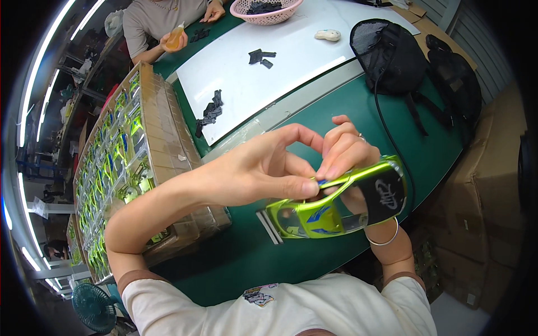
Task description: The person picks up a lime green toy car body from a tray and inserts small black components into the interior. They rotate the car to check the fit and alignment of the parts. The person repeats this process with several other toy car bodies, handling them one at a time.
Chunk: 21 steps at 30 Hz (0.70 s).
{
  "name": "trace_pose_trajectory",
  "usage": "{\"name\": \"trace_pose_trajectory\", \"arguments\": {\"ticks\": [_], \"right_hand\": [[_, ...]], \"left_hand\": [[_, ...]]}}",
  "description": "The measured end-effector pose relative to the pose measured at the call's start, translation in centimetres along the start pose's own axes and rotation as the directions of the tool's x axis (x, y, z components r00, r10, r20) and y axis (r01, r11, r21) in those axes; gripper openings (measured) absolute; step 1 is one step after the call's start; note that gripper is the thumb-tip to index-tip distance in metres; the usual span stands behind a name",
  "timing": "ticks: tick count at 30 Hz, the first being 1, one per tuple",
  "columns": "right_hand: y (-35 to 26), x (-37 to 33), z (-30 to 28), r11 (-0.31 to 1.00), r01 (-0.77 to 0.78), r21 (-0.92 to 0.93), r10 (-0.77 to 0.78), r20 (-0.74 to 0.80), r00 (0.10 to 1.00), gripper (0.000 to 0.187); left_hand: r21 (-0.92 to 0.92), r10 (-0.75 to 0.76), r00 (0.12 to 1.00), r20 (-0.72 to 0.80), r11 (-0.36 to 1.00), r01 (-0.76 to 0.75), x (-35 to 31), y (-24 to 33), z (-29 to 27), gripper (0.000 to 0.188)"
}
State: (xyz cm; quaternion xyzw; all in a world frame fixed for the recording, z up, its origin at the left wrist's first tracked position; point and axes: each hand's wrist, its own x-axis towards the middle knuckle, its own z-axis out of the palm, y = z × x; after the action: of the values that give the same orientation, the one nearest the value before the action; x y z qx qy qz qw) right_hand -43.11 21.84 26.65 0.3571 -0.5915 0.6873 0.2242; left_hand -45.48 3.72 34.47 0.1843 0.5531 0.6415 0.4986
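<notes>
A lime-green toy car body with blue markings, window openings and a black panel is held up tilted in front of my chest. My left hand comes in from the left, thumb and fingertips pinched at the upper edge of the shell. My right hand, with a ring on one finger, is closed on the same edge, its fingertips meeting the left ones. Part of that hand is behind the shell. A small blue bit shows between the fingertips; whether it is a loose piece cannot be made out. A grey double-bar end sticks out at the shell's left.
At left stands a cardboard box of similar green car bodies. Small black parts lie on the white board. Beyond are a pink basket and another person holding an amber bottle. A black mesh fan with cord stands right.
</notes>
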Motion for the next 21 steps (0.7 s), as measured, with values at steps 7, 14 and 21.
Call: {"name": "trace_pose_trajectory", "arguments": {"ticks": [7, 14, 21], "right_hand": [[0.6, -0.3, -0.2, 0.998, 0.028, 0.048, -0.02, -0.171, 0.985, 0.023], [0.9, -0.2, 0.0, 0.998, 0.065, 0.027, -0.062, -0.106, 0.992, 0.027], [-0.5, -0.2, -0.5, 0.995, 0.004, -0.104, -0.014, -0.096, 0.995, 0.028]], "left_hand": [[0.965, 0.547, 0.824, 0.145, 0.107, -0.241, -0.6, -0.7, 1.7, 0.078], [0.976, 0.609, 0.771, 0.187, -0.023, -0.218, -0.7, -1.5, 2.3, 0.076], [0.981, 0.581, 0.791, 0.191, -0.096, -0.167, -0.9, -1.1, 3.1, 0.071]]}}
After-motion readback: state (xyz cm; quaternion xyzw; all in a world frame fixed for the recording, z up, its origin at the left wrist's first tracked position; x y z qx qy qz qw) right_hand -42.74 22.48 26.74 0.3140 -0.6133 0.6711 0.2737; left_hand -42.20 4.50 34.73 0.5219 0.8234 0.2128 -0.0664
